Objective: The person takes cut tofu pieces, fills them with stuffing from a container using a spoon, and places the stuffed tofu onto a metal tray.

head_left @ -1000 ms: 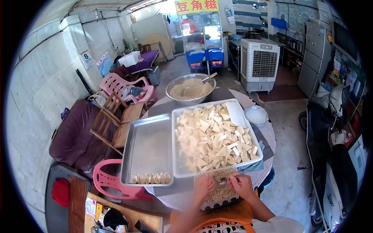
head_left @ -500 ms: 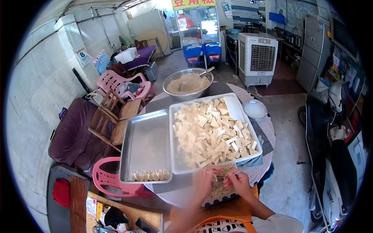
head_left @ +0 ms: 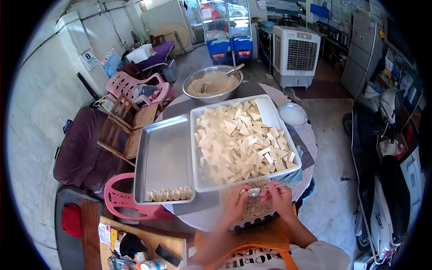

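My right hand [head_left: 279, 198] grips the handle of a metal spoon [head_left: 255, 192], whose bowl points left toward my left fingers. My left hand [head_left: 236, 201] is closed in a pinch on a small pale piece, mostly hidden, which looks like tofu. Both hands are over a container of brownish crumbly filling [head_left: 257, 210] at the table's near edge. Just beyond them, a white tray [head_left: 196, 148] holds a heap of pale tofu triangles [head_left: 238, 139]. To its left is a metal tray [head_left: 164, 148] with a row of filled pieces [head_left: 170, 193] along its near end.
A steel bowl [head_left: 184, 87] of crumbly mix with a utensil in it stands at the table's far side. A round clear lid or dish [head_left: 292, 114] lies right of the white tray. Pink chairs [head_left: 118, 198] flank the left side; a scooter [head_left: 382, 189] stands at right.
The spoon has come up from the filling, and its bowl now shows beside my left fingers. Both hands are a little nearer the white tray. My view has tipped slightly downward.
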Available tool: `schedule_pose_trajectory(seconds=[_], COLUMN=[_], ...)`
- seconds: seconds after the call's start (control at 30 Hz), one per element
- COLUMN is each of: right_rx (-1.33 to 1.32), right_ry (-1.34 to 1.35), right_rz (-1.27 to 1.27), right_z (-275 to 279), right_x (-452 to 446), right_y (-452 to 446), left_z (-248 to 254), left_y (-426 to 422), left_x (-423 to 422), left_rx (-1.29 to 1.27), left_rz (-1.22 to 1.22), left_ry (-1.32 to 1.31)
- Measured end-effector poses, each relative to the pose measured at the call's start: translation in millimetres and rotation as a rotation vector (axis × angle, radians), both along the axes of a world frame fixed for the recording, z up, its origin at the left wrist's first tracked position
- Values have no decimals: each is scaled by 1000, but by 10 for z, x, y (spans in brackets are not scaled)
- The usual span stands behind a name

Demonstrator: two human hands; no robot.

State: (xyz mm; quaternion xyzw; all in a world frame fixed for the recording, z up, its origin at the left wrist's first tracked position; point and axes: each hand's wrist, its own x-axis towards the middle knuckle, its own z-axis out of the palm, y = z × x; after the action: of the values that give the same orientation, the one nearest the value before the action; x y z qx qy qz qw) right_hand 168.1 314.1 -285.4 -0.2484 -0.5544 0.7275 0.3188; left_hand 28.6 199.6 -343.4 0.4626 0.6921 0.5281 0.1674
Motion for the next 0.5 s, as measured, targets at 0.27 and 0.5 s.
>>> schedule_pose_trajectory(seconds=[0.27, 0.5], right_rx=[77, 284], right_ry=[-72, -259], right_rz=[-62, -27], right_z=[-175, -250], right_x=[76, 37], right_y=[61, -27], left_z=[294, 452], left_y=[-50, -32], left_x=[23, 103], left_rx=[31, 14], left_rz=[63, 108], left_ry=[-705, -795])
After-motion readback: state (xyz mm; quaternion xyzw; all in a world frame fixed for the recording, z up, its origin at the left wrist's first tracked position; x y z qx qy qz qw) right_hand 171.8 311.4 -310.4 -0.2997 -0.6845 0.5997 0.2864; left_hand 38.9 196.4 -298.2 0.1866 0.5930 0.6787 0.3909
